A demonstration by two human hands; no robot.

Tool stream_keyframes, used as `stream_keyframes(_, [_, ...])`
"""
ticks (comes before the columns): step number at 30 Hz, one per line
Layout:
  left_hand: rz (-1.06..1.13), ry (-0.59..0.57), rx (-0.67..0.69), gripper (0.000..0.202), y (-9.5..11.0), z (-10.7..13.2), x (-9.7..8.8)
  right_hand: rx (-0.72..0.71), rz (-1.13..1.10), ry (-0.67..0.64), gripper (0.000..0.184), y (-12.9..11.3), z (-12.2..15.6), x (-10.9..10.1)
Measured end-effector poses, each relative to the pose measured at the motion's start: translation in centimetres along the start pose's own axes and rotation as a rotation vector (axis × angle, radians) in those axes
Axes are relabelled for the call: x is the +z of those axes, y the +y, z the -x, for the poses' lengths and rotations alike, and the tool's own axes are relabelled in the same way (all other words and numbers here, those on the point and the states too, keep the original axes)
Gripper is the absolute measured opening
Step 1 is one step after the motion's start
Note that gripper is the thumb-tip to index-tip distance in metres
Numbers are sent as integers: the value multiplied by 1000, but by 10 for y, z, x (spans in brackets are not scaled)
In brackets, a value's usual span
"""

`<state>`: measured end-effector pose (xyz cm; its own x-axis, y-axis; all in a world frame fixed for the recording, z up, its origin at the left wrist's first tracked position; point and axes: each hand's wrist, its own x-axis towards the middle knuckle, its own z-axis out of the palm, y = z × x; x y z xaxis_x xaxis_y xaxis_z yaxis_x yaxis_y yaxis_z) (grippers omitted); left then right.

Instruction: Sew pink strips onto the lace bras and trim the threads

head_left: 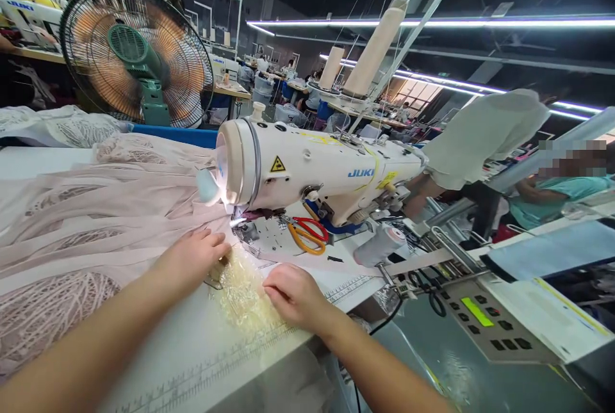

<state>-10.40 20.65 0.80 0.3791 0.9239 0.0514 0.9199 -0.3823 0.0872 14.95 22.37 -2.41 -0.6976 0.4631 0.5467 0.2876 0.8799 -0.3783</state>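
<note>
A white sewing machine (pixel 307 160) stands across the table, its needle area partly hidden. In front of it lies a crinkled, see-through yellowish heap (pixel 247 301), like clear plastic film or strips. My left hand (pixel 199 259) is at the heap's left edge, fingers bent and close together by the fabric; what they hold is hidden. My right hand (pixel 295 294) is closed at the heap's right edge, pinching a bit of it. Pale pink fabric with lace patches (pixel 110 202) spreads to the left, running up to the machine's needle end.
Orange- and red-handled scissors (pixel 307 237) lie under the machine arm. A grey thread cone (pixel 382 243) stands to the right. Ruler markings (pixel 230 355) run along the table's front edge. A control box (pixel 500 320) sits lower right, a large fan (pixel 137 57) back left. A person (pixel 557 198) sits at right.
</note>
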Motion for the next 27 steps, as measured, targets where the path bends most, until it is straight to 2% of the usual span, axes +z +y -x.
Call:
stream_keyframes(6, [-120, -83, -71, 45, 2, -2, -7, 2, 9, 5, 18, 0, 0, -1])
stream_keyframes(16, [-211, -88, -191, 48, 1, -7, -15, 55, -16, 5, 18, 1, -3, 2])
stream_keyframes(20, [-285, -89, -214, 43, 11, -7, -25, 57, -17, -1, 19, 2, -3, 2])
stream_keyframes(23, [-346, -111, -217, 45, 27, 13, -33, 60, -26, -6, 19, 2, -2, 1])
stream_keyframes(27, [-450, -180, -250, 53, 45, 73, -25, 63, -55, -2, 17, 1, 0, 1])
